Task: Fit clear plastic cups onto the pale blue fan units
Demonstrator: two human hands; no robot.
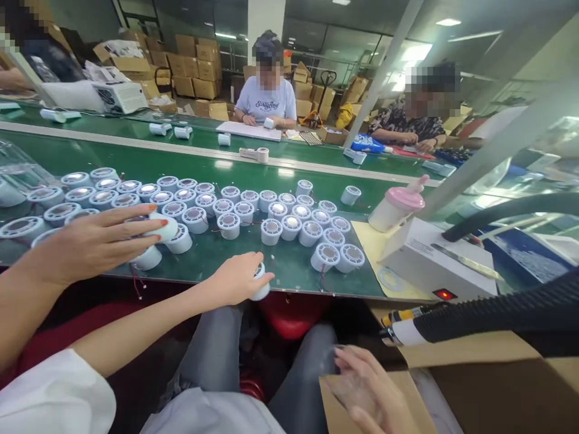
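Note:
My left hand (237, 280) is closed around a white round housing (260, 288) at the table's near edge, fingers on top and thumb at the side. Low on the right, my right hand (377, 395) is blurred above an open cardboard box (339, 404). Its fingers curl around a clear plastic piece (357, 392), whose exact shape I cannot make out. Beyond my left hand stand several similar white housings (271, 231) with slotted rims and shiny centres, some trailing thin red wires. A co-worker's hand (104, 241) from the left holds another white part (163, 228).
To the right stand a pink-lidded cup (398, 208) and a grey-white device (436, 256) with a lit red switch. A black ribbed hose (488, 313) crosses nearby. Across the green conveyor (190, 157), two people sit working. A slanted metal post (384, 69) rises on the right.

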